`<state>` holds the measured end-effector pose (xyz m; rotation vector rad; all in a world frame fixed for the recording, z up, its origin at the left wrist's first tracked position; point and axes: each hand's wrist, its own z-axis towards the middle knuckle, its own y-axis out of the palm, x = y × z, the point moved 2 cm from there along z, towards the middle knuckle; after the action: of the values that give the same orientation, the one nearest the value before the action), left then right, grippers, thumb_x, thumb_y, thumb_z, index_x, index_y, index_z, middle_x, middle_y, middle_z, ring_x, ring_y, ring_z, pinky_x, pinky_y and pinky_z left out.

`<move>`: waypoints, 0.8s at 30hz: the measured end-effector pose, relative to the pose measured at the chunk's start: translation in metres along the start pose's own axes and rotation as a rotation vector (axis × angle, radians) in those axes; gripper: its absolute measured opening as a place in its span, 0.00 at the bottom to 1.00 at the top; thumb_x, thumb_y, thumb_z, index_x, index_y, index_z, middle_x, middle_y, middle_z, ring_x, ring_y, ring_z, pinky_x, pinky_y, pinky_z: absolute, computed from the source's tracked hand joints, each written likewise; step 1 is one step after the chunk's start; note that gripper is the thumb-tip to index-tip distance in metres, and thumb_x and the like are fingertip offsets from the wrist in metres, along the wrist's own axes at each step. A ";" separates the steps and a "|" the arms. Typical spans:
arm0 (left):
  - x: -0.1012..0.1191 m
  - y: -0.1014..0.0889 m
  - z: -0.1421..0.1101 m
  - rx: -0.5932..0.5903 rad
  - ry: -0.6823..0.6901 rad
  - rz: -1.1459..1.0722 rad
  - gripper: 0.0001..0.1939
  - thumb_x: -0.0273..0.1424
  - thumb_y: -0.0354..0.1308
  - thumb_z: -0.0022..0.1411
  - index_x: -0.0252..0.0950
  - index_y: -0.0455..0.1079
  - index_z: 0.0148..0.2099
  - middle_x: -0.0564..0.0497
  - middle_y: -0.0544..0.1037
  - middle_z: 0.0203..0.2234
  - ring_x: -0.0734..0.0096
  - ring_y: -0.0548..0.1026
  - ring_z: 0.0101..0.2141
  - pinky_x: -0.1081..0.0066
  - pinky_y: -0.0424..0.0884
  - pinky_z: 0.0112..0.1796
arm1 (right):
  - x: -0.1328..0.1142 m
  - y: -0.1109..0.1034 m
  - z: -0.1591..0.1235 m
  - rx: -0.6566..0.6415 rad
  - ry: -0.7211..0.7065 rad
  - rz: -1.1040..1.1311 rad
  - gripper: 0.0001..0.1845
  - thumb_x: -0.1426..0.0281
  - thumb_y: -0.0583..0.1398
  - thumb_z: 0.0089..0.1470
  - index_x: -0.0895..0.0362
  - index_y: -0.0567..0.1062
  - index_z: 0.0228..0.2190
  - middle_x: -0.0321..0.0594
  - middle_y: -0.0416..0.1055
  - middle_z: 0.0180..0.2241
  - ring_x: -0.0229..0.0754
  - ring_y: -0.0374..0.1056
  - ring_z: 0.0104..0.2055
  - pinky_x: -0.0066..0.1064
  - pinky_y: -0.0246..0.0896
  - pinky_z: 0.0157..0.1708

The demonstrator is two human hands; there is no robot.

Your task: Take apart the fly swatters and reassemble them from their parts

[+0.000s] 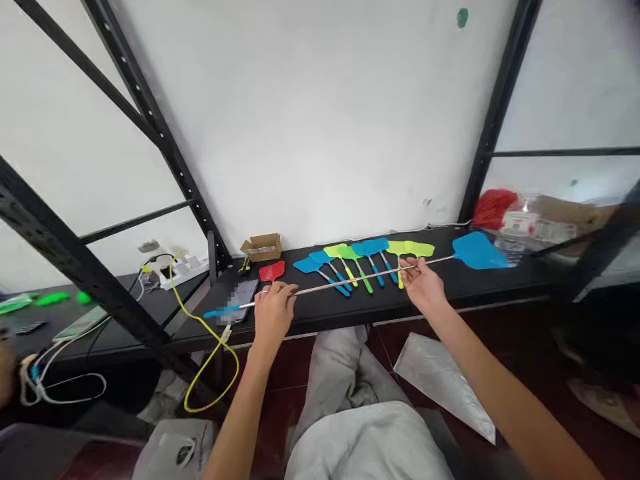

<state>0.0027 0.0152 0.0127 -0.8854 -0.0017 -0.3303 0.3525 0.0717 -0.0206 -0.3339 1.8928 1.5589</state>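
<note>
- Closest in: wearer's pale top (370, 443), grey trousers (330, 360) under it, both on the near side of the swatter row (370, 249).
- Row: blue, yellow-green and green heads fanned side by side on the black tabletop (465, 283), heads toward the wall (320, 120), handles toward the wearer.
- Held item: long swatter (479, 251), thin metal rod crossing in view over the row's handles. Its blue head sits right of the row, blue grip end left of it. Can't tell if the rod touches any handle.
- Left hand (274, 303): left of the row, fingers curled over the rod near the grip end.
- Right hand (423, 283): near side of the row's right end, rod pinched between thumb and fingers. Hands well apart.
- Phone (244, 297): left of the row, under the rod in view, partly pixelated.
- Red swatter head (271, 271): just left of the row. Open cardboard box (263, 248) behind it, also left of the row.
- Power strip (187, 270): farther left of the row, beyond the rack post (173, 157).
- Red bag (495, 208): right of the row, blurred packages beside it.
- Silvery sheet or bag (445, 383): on the floor, below the row's right end.
</note>
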 end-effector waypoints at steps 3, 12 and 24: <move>0.029 -0.002 -0.002 0.074 0.120 -0.167 0.11 0.29 0.55 0.65 0.41 0.76 0.47 0.45 0.77 0.44 0.56 0.72 0.45 0.57 0.64 0.48 | 0.005 0.002 -0.004 0.029 -0.002 0.027 0.20 0.68 0.51 0.67 0.57 0.72 0.25 0.43 0.79 0.30 0.33 0.72 0.26 0.21 0.70 0.24; 0.040 0.019 -0.005 -0.232 -0.304 -1.101 0.21 0.46 0.55 0.63 0.34 0.75 0.46 0.48 0.77 0.28 0.72 0.73 0.24 0.72 0.70 0.28 | 0.014 0.020 -0.024 0.012 0.065 0.081 0.19 0.69 0.51 0.66 0.56 0.70 0.24 0.45 0.79 0.33 0.35 0.73 0.27 0.22 0.71 0.26; 0.015 0.021 0.001 0.012 -0.601 -1.421 0.23 0.49 0.58 0.58 0.31 0.70 0.29 0.50 0.73 0.19 0.75 0.69 0.19 0.75 0.65 0.22 | 0.047 0.030 -0.044 -0.141 0.180 0.028 0.14 0.68 0.54 0.64 0.58 0.76 0.30 0.47 0.79 0.38 0.37 0.73 0.29 0.24 0.70 0.25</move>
<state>0.0229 0.0240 -0.0007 -0.8175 -1.2299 -1.3565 0.2858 0.0474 -0.0229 -0.5275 1.9332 1.7363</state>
